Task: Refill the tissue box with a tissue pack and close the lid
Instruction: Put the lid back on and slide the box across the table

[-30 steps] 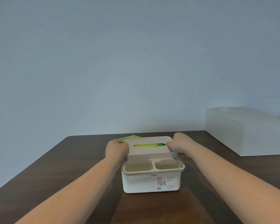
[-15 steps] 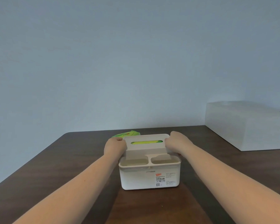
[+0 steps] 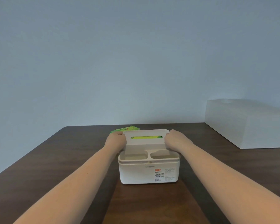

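Observation:
A white plastic tissue box (image 3: pixel 136 173) stands at the middle of the dark wooden table (image 3: pixel 55 167), a label on its front wall. Its beige lid (image 3: pixel 145 142) with two front compartments sits on top of it. My left hand (image 3: pixel 116 141) grips the lid's left end and my right hand (image 3: pixel 176 140) grips its right end. Through the lid's slot shows a yellow-green tissue pack (image 3: pixel 146 137). Behind my left hand lies a second green tissue pack (image 3: pixel 129 128), partly hidden.
A large white box (image 3: pixel 249 125) rests at the table's back right, close to the pale wall (image 3: pixel 136 62). The table's left edge runs diagonally toward the near left corner.
The lid was tilted and raised over the box a second ago; it has come down level onto the box's rim. Both hands stayed on its ends. The view tilted up slightly.

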### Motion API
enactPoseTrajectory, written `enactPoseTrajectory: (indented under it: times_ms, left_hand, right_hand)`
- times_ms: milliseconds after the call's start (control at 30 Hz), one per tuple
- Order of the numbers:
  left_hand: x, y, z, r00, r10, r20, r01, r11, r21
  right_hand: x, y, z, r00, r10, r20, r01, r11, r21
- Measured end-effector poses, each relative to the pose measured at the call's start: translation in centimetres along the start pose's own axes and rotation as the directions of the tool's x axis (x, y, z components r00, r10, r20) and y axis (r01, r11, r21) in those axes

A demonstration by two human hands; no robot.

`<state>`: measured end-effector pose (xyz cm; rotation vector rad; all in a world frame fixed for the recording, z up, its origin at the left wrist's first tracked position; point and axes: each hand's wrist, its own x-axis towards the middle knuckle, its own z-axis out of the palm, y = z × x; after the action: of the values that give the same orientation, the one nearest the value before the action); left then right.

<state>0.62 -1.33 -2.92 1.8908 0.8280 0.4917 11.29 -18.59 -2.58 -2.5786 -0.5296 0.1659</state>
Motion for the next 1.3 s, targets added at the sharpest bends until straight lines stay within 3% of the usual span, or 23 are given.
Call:
enactPoseTrajectory:
  times_ms: [133, 233, 500, 767, 1100, 1300]
  left_hand:
    - [-0.9, -0.2, -0.2, 1.000, 0.013, -0.025, -0.010, 0.995, 0.104]
    - [-1.5, -0.8, -0.2, 0.998, 0.043, 0.047, -0.050, 0.987, 0.150]
    - [-3.5, -4.9, -1.2, 0.971, 0.091, 0.222, -0.045, 0.978, -0.206]
    - [-5.0, -5.2, -0.7, 0.975, 0.085, 0.206, -0.010, 0.940, -0.341]
    - [-4.9, -4.9, -0.5, 0.981, 0.070, 0.183, -0.014, 0.957, -0.290]
    - [-5.6, -5.0, -0.4, 0.984, 0.080, 0.158, -0.052, 0.984, -0.169]
  right_hand:
    - [-0.7, 0.0, -0.4, 1.000, 0.008, -0.002, -0.008, 1.000, -0.019]
    - [-1.9, 0.1, -0.9, 1.000, 0.004, 0.001, -0.004, 1.000, -0.010]
    - [-5.7, 3.1, -0.3, 0.992, -0.113, 0.060, 0.080, 0.916, 0.394]
    - [-6.6, 3.8, 0.5, 0.980, -0.035, 0.196, -0.086, 0.814, 0.574]
    - [-5.9, 4.4, 1.9, 0.979, -0.044, 0.199, -0.093, 0.774, 0.627]
    - [-5.7, 4.6, 2.0, 0.975, -0.036, 0.219, -0.110, 0.779, 0.617]
